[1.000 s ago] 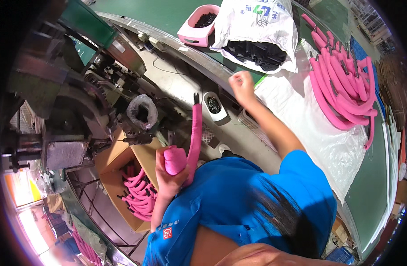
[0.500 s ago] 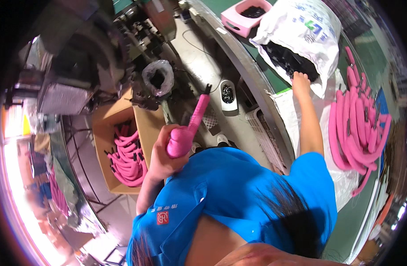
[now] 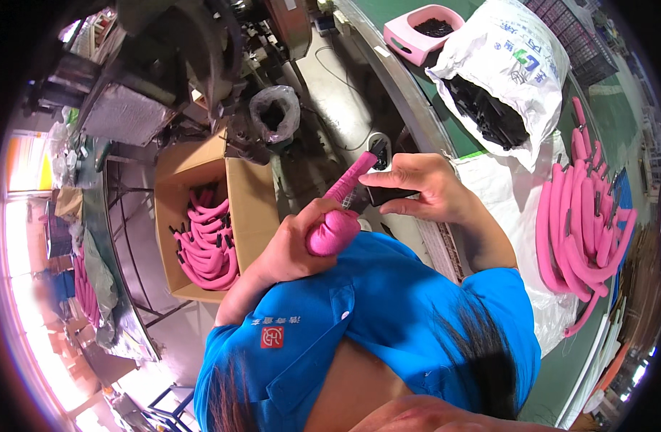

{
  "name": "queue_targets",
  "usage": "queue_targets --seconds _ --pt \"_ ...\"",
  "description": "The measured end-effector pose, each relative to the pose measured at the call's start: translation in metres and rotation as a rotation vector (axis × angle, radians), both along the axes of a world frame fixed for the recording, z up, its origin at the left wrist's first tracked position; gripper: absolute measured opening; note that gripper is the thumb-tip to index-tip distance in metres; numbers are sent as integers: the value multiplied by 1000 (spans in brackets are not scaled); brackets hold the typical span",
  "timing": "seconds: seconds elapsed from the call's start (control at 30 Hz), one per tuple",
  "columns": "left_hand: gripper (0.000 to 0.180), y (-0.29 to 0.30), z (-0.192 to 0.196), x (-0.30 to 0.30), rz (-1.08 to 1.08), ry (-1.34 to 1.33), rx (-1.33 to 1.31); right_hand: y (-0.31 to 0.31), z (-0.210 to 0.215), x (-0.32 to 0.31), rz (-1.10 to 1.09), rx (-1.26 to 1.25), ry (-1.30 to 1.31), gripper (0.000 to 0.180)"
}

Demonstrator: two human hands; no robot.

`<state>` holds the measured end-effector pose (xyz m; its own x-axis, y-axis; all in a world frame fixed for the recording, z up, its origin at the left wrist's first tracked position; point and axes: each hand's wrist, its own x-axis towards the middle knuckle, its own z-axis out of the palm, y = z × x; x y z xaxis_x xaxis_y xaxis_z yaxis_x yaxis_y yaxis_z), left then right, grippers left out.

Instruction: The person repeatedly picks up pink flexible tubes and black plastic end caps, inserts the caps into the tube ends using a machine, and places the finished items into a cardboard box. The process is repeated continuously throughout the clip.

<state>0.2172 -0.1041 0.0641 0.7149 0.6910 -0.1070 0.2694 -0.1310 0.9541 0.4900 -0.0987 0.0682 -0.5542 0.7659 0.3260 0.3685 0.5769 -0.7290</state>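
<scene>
My left hand [image 3: 296, 246] is closed around a folded pink foam tube [image 3: 334, 232]. One arm of the tube slants up and to the right, and a black fitting [image 3: 378, 150] sticks out of its end. Beside that arm is my right hand [image 3: 435, 189], its index finger reaching toward the tube. A dark piece [image 3: 394, 195], which looks like black plastic, shows between the right index finger and thumb; its exact shape is unclear. On the bench to the right, a white sack [image 3: 506, 54] lies with its mouth open, showing many black plastic pieces [image 3: 489, 115].
A cardboard box [image 3: 255, 209] on the left holds several pink tubes [image 3: 208, 252]. More pink tubes [image 3: 582, 223] lie on the green bench at right. A pink tray [image 3: 402, 43] with black parts sits at the back, near a dark crate [image 3: 578, 43]. A lined bin [image 3: 275, 114] stands ahead.
My right hand has left the sack's mouth and come left to the tube, with a dark piece at its fingers. My left hand still grips the tube, now further right in view.
</scene>
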Motion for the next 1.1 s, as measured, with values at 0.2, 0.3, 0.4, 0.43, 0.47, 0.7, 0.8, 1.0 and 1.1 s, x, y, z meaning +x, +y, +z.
queue_targets --seconds 0.2,0.3,0.4,0.43,0.47,0.7,0.8,1.0,1.1 --pt "58 -15 -6 -13 -57 38 43 27 3 -19 396 -87 -27 42" --pt "58 -22 -10 -24 52 37 76 29 -7 -47 431 44 -68 44" --pt "57 -20 -16 -44 110 63 105 37 -21 -67 401 -75 101 46" --pt "56 -20 -18 -50 131 87 98 40 -26 -75 394 -122 174 46" --pt "55 -21 -21 -57 157 109 90 45 -32 -78 360 -358 202 39" --pt "48 0 -65 -104 334 244 571 78 -85 -149 -226 -133 -241 48" --pt "50 40 -78 -136 343 284 655 120 -99 -185 -266 -92 -110 50" --pt "62 123 -51 -173 353 249 363 224 -118 -230 -247 301 -12 36" --pt "61 138 -54 -179 397 242 290 229 -105 -242 -236 108 115 35"
